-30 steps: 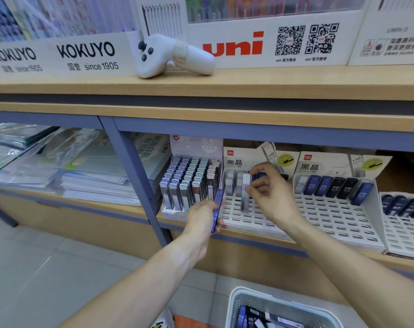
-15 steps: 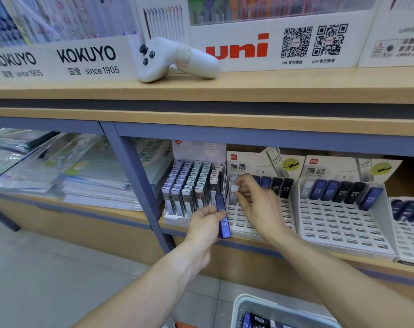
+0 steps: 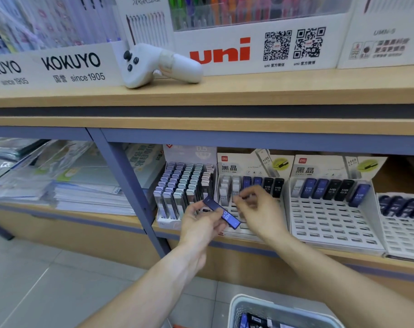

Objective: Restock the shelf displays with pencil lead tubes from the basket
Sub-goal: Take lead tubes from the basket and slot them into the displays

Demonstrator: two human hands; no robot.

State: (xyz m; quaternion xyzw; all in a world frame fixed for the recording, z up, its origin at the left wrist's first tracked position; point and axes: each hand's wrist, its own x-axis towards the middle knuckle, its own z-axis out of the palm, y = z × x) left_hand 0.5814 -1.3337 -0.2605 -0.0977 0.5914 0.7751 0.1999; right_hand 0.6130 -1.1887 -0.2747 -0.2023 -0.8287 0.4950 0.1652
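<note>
A: Nearest?
B: The basket [image 3: 281,311], tubes inside.
A: And the grips?
B: Left hand [image 3: 198,226] pinched a blue lead tube [image 3: 222,215], likely for handover; right hand [image 3: 260,209], fingers loosely curled, empty, before the slotted display [image 3: 253,181].

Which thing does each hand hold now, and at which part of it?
The left hand pinches a blue pencil lead tube near its middle, both ends free. The right hand has curled fingers; whether it holds anything cannot be told.

"KOKUYO since 1905" and "uni" on display fronts [image 3: 71,67]; "HB 0.5" on lead tubes [image 3: 331,189].
</note>
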